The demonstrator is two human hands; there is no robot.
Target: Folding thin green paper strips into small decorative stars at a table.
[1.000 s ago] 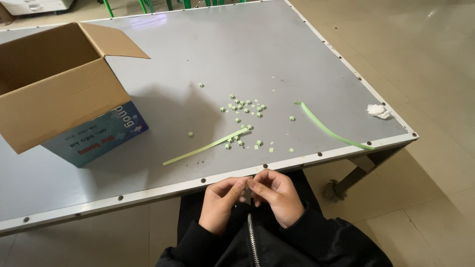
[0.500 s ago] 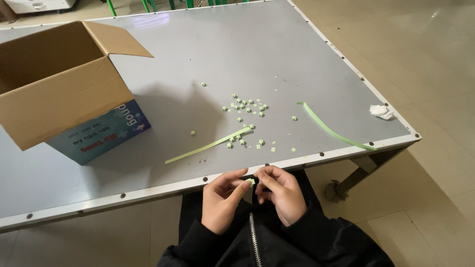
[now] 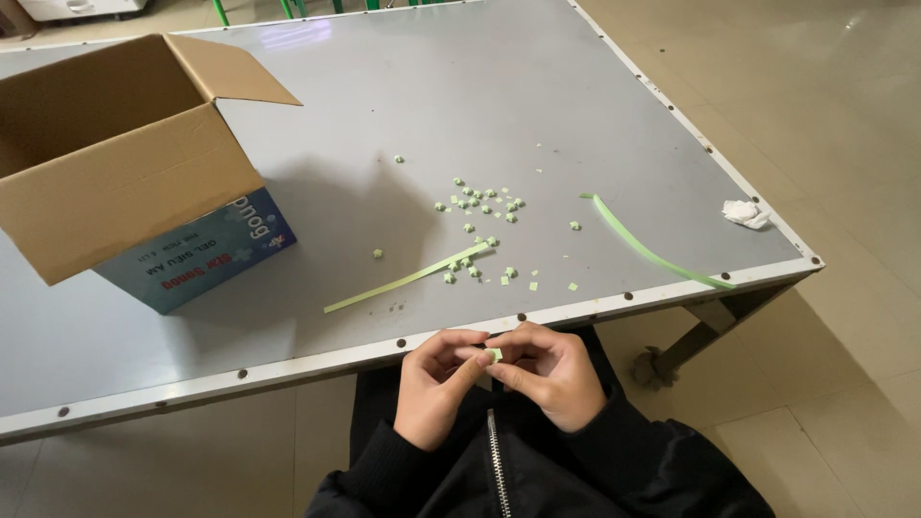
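Observation:
My left hand and my right hand meet just below the near edge of the grey table, over my lap. Together their fingertips pinch one small folded green paper piece. On the table beyond them lie several similar tiny green paper pieces, a straight green paper strip and a curved green paper strip.
An open cardboard box with a blue printed side stands at the table's left. A crumpled white tissue lies near the right edge. Tiled floor lies to the right, and a table leg with a caster stands beside my knee.
Both hands stay at the table's near edge; the fingers have shifted slightly around the small green piece, which now shows between the fingertips.

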